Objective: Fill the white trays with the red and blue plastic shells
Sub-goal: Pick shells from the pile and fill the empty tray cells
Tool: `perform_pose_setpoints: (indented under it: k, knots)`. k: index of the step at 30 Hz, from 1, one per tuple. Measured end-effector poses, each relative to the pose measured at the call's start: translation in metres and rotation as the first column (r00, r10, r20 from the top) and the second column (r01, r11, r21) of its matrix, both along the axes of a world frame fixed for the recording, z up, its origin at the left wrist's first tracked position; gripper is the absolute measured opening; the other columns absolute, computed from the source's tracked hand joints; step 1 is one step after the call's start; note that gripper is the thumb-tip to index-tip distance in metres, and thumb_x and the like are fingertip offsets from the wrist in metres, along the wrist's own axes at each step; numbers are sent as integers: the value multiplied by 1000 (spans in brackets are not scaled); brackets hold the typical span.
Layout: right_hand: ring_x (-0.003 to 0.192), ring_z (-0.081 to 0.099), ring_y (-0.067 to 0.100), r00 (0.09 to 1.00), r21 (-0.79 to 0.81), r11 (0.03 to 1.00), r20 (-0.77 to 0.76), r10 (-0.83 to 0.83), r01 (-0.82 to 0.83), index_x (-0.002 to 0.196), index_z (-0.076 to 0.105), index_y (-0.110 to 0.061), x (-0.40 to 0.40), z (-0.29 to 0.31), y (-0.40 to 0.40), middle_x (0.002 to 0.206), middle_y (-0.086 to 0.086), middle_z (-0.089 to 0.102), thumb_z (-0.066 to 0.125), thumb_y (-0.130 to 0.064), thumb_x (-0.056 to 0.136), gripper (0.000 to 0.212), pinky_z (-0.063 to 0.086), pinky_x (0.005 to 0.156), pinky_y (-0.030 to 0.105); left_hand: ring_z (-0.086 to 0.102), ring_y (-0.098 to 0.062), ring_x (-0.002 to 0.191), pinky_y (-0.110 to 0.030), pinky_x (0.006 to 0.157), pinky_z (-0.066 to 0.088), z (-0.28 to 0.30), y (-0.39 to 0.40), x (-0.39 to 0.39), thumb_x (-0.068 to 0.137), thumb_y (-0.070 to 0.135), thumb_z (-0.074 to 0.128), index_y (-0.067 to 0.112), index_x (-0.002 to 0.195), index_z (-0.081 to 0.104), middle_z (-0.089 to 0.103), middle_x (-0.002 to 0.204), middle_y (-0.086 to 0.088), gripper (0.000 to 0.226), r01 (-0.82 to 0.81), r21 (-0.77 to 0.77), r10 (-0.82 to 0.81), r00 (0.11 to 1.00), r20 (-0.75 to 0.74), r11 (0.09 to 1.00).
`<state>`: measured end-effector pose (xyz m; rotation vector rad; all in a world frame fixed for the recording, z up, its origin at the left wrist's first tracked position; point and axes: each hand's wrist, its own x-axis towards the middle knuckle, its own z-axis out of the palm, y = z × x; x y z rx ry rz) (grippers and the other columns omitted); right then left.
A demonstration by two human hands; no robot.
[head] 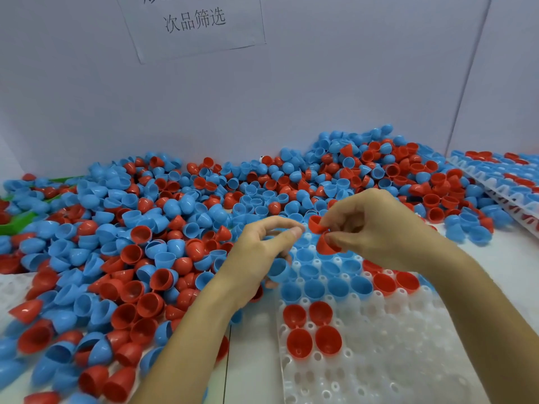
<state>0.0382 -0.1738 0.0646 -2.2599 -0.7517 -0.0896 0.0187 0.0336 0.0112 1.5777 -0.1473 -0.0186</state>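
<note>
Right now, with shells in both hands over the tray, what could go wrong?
1. The right hand pinches two red shells at once; one may slip and miss its cup.
2. The loose pile touches the white tray, so shells may roll in.
3. The left hand holds its blue shell loosely.

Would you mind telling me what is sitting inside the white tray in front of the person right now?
The white tray holds blue shells and red shells seated open side up; many pockets nearer the camera are unfilled. The hands and forearms cover part of its far rows.
</note>
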Motion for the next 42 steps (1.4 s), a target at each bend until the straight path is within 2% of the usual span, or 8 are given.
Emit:
perform_pose_setpoints:
  k: [5, 10, 20, 25, 29, 34, 39, 42]
  knots:
    - [70, 71, 2, 956, -376, 914, -291, 40, -152, 84, 74, -35, -15, 12, -7, 77, -15, 74, 77, -28, 85, 8, 60, 66, 22, 46, -18, 65, -20, 35, 30, 1, 4, 6, 97, 22, 60, 17, 91, 72, 46, 66, 1, 15, -253, -81, 247, 966, -80, 964]
    - [63, 65, -4, 953, -613, 779, -294, -70, -131, 78, 69, -40, -34, 12, 3, 70, -24, 67, 78, -37, 81, 10, 43, 46, 11, 46, -18, 66, -20, 36, 30, 2, 3, 6, 97, 22, 59, 20, 86, 73, 46, 67, 1, 18, -272, -92, 263, 960, -96, 958]
    - [80, 70, 17, 958, -809, 586, -197, -208, -39, 107, 68, -18, -48, 3, 28, 93, -1, 65, 78, -11, 80, 29, 62, 77, 33, 48, -21, 74, -21, 37, 31, 4, 1, 4, 97, 24, 60, 18, 90, 71, 47, 72, -2, 15, -281, -77, 271, 955, -122, 957]
    - [81, 71, 15, 957, -778, 621, -245, -158, -96, 103, 74, -24, -42, 3, 16, 92, -6, 72, 81, -35, 77, 29, 62, 77, 32, 47, -15, 65, -23, 41, 34, 9, -1, 1, 98, 23, 54, 16, 88, 69, 48, 72, -2, 19, -232, -163, 211, 968, -135, 959]
    - [63, 68, -4, 948, -636, 755, -312, -67, -156, 96, 75, -39, -27, 9, -6, 70, -26, 70, 74, -34, 87, 11, 53, 55, 13, 53, -16, 68, -29, 49, 47, 11, -2, -4, 95, 10, 37, 4, 101, 66, 50, 82, -8, 30, -125, -326, 89, 988, -124, 937]
    - [65, 65, -5, 998, -188, 980, 44, -53, 60, 90, 73, -32, -12, 5, 3, 67, -17, 67, 62, -41, 93, 15, 52, 55, 13, 54, -22, 98, -33, 71, 58, 11, -10, -5, 96, -8, 32, -1, 110, 63, 50, 104, -13, 35, -67, -325, 46, 996, -73, 943]
    - [54, 65, 9, 980, 99, 982, 98, -172, 163, 84, 73, -29, -14, -10, 31, 63, -8, 68, 65, -37, 93, 14, 55, 56, 25, 63, -27, 123, -35, 90, 59, 6, -11, -4, 105, 1, 45, 8, 125, 60, 47, 142, -15, 26, -14, -247, 20, 1000, 21, 969]
    - [60, 63, 11, 961, 91, 966, 112, -251, 242, 82, 77, -25, -11, -18, 37, 60, -5, 68, 64, -39, 93, 22, 51, 61, 24, 70, -22, 112, -35, 88, 60, 3, -10, -5, 97, 3, 61, 11, 120, 64, 57, 129, -9, 25, -16, -215, 46, 990, 134, 976]
